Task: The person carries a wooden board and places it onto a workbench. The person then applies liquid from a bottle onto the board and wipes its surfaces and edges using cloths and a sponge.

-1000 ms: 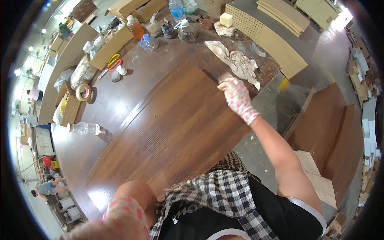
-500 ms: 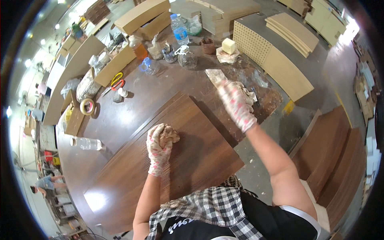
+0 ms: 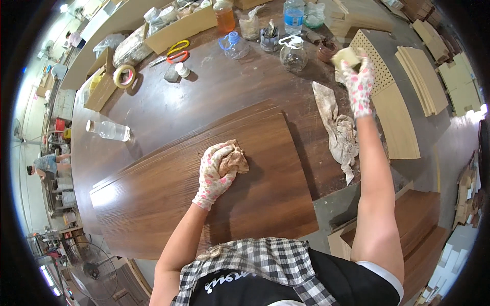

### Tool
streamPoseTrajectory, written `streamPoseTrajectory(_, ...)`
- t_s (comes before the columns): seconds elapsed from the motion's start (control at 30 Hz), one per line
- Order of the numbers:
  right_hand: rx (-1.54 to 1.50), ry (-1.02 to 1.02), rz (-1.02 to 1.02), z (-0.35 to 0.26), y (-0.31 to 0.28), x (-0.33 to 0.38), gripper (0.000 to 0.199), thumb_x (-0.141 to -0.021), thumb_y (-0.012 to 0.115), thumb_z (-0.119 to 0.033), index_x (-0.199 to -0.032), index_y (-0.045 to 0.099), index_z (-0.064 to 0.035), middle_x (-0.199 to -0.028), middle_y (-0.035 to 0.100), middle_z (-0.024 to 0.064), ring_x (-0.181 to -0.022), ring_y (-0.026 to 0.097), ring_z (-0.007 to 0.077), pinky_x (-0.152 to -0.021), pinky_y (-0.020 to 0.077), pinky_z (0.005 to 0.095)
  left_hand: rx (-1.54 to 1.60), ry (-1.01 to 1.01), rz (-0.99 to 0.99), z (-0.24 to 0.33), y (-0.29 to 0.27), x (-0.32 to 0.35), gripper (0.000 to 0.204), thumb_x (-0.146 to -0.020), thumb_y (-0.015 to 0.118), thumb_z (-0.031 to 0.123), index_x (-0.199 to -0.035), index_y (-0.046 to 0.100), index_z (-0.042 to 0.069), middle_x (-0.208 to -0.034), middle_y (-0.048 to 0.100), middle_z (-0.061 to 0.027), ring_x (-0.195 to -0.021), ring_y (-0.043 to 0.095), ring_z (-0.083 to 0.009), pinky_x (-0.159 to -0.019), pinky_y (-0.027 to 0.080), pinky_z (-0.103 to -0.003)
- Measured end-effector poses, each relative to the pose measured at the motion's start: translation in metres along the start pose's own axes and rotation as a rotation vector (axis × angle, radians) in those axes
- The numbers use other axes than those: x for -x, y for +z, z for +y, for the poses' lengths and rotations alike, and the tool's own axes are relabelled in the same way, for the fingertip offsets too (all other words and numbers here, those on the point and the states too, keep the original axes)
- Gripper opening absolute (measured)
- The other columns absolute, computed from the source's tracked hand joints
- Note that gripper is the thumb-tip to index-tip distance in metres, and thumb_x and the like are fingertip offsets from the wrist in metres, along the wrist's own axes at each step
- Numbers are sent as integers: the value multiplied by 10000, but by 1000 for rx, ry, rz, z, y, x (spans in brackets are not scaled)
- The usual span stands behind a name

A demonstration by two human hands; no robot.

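1. Our left hand (image 3: 213, 176) clutches a crumpled cloth (image 3: 235, 161) on the brown panel (image 3: 270, 194), atop the table (image 3: 168, 112); we'd spread the cloth flatter for even contact.
2. Right hand (image 3: 359, 86) clasps the pale block (image 3: 348, 57), far right; whether lifted, we can't tell. Best grip firmly, clear of the brown pot (image 3: 326, 51).

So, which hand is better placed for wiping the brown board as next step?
Probably the left hand: it holds a crumpled cloth over the brown board. The right hand is away from the board, with its fingers at a pale yellow block.
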State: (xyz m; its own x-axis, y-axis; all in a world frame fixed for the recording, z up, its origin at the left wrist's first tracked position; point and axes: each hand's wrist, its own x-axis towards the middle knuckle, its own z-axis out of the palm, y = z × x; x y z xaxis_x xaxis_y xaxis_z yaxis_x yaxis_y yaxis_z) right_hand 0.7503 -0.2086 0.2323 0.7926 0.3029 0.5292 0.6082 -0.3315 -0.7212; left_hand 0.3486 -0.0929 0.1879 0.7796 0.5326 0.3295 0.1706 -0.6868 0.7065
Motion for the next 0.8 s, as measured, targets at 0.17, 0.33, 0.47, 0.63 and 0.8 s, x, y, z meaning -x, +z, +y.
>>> streamPoseTrajectory(0.17,-462,126,-621,-52,18,74,446,-811,705,-135,-1221,546,-61,-1169,588,94,-1074,569,191,-892,496,291,15,-16,4,0,0,2,495,-663,680,46,-1145,571,67,-1170,549,-127,-1087,535,-301,-940,425,-389)
streamPoseTrajectory(0.33,-81,-316,-636,-54,8,87,545,-776,703,-101,-1280,505,-39,-1206,587,115,-1117,561,219,-947,437,312,50,-10,7,3,3,0,487,-669,677,60,-1144,571,67,-1171,550,-124,-1082,538,-303,-941,425,-389)
streamPoseTrajectory(0.47,-123,-266,-688,-56,0,96,565,-754,721,-139,-1269,512,-39,-1173,592,128,-1098,562,268,-948,433,334,49,-13,10,-1,2,1,479,-676,676,69,-1143,570,65,-1165,551,-126,-1080,539,-303,-938,427,-388)
streamPoseTrajectory(0.63,8,-298,-621,-70,12,106,502,-742,726,-143,-1192,555,-4,-1123,599,158,-1034,584,290,-912,458,364,56,-32,19,2,2,0,491,-655,686,22,-1131,570,61,-1149,551,-122,-1079,539,-295,-939,427,-383)
streamPoseTrajectory(0.8,15,-195,-589,-84,17,108,439,-747,731,-171,-1115,585,20,-1074,613,184,-1003,600,308,-877,479,366,48,-37,15,4,1,-1,492,-652,680,26,-1130,574,73,-1168,541,-120,-1084,535,-296,-941,425,-385)
